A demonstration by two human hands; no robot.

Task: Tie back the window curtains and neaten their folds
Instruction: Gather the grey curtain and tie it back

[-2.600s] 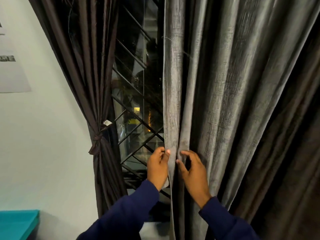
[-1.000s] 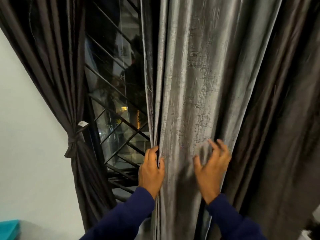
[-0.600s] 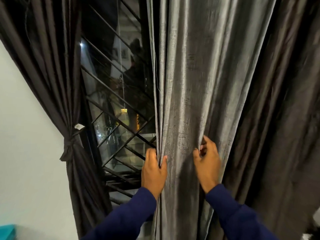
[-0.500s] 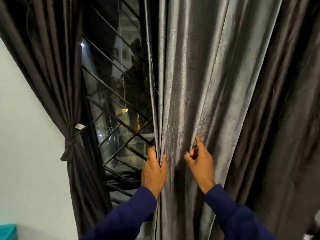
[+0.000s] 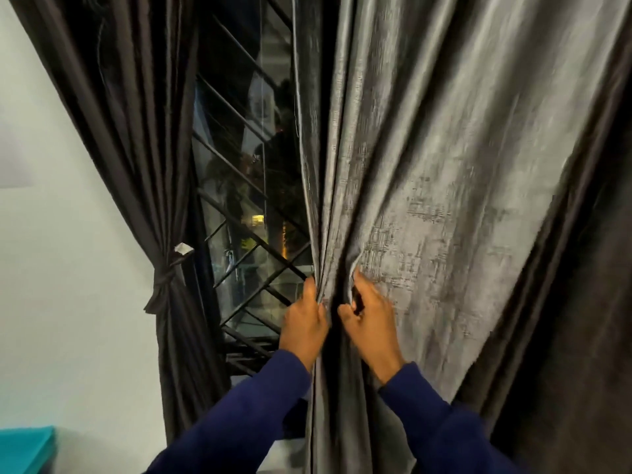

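Head camera looks down on two hands working the leading edge of the grey curtain (image 5: pixel 444 165). The left hand (image 5: pixel 304 323) has its fingers curled round the curtain's inner hem, with the bunched pleats pinched against the palm. The right hand (image 5: pixel 371 319), just beside it and nearly touching, pinches the next fold between thumb and forefinger, the other fingers curled loosely behind the cloth. Judging by this, the person is gathering the fabric pleat by pleat toward the left hand, so that the folds stack evenly before any tie goes round them; the tying of this panel looks not yet begun. Both wrists wear dark blue sleeves (image 5: pixel 239 422).

From the grip the grey cloth fans upward and away to the right, its sheen showing a rough woven texture, and darkens into shadowed folds at the far right. To the left of the grip is the window (image 5: pixel 246 200) with its black diagonal grille (image 5: pixel 260 254), night lights showing through the glass. Further left hangs the dark curtain (image 5: pixel 136 131), already cinched at its waist by a tieback (image 5: pixel 167 275) with a small white tag above the knot. Beyond it is a pale wall (image 5: pixel 68 268), and a teal surface (image 5: pixel 24 446) sits low at the far left.
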